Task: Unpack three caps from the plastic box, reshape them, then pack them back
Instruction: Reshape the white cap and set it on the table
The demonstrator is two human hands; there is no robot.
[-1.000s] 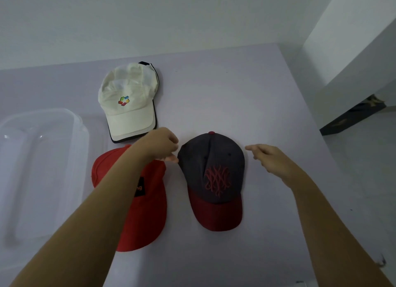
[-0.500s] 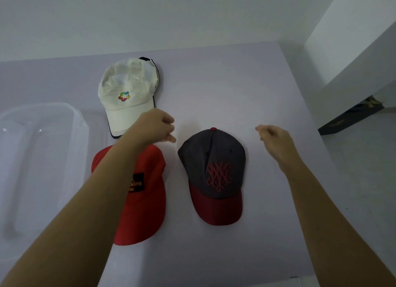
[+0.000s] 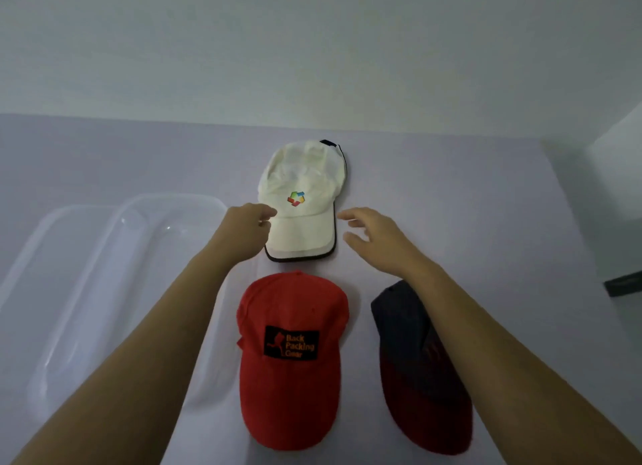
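Three caps lie on the pale table (image 3: 451,193). A white cap (image 3: 305,186) with a coloured logo and dark trim is farthest, its brim towards me. A red cap (image 3: 295,388) with a black patch lies nearest, in the middle. A dark grey cap (image 3: 403,329) with a red brim lies at the right, partly hidden by my right forearm. My left hand (image 3: 245,226) is at the white cap's left brim edge, fingers curled, touching or nearly touching it. My right hand (image 3: 373,237) hovers just right of the brim, fingers apart, holding nothing.
A clear plastic box (image 3: 146,256) lies on the table at the left, with what looks like its clear lid (image 3: 41,256) beside it. A white wall runs behind the table. The table's right edge drops to a floor with a dark object (image 3: 623,284).
Both hands have moved away from the grey cap, forward to either side of the white cap's brim. The view has swung left, so the caps sit further right in frame.
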